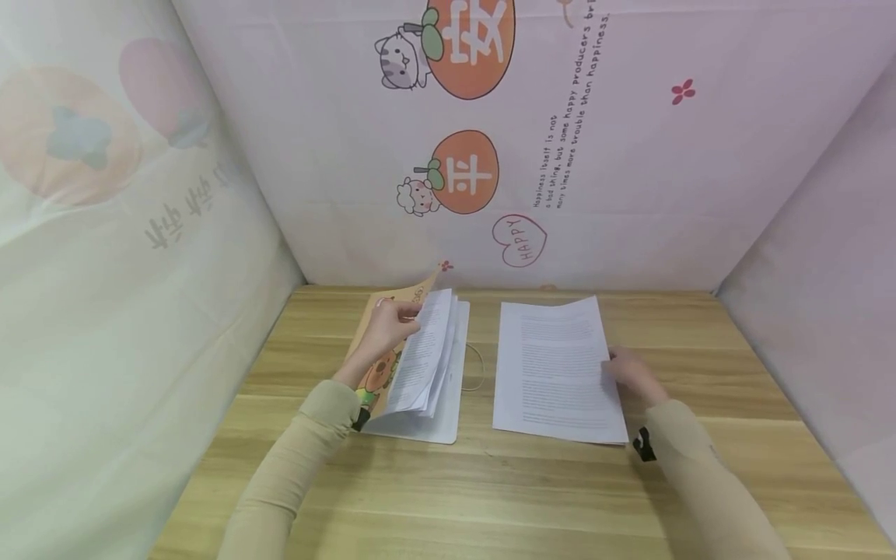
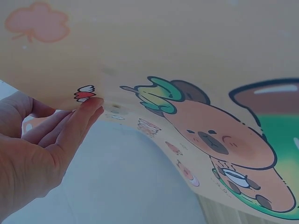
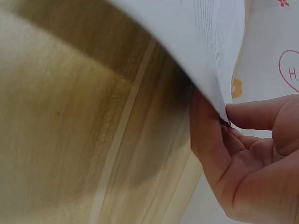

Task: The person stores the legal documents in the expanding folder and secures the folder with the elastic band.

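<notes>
A folder with an orange cartoon cover [image 1: 379, 372] lies opened on the left of the table, its white back panel [image 1: 453, 420] flat on the wood. Inside it stand printed papers [image 1: 425, 350], fanned upward. My left hand [image 1: 390, 327] pinches the cover's edge between thumb and fingers and holds it raised; in the left wrist view a capybara drawing shows on that cover [image 2: 177, 42]. To the right of the folder is white printed paper [image 1: 560, 365]. My right hand [image 1: 630, 373] pinches its right edge, with the thumb on the printed face in the right wrist view.
A thin elastic loop [image 1: 481, 367] sticks out from the folder's right side onto the wooden table [image 1: 504, 498]. White cloth walls stand along the left, the right and the back; the back cloth [image 1: 616, 249] has orange fruit prints and lettering.
</notes>
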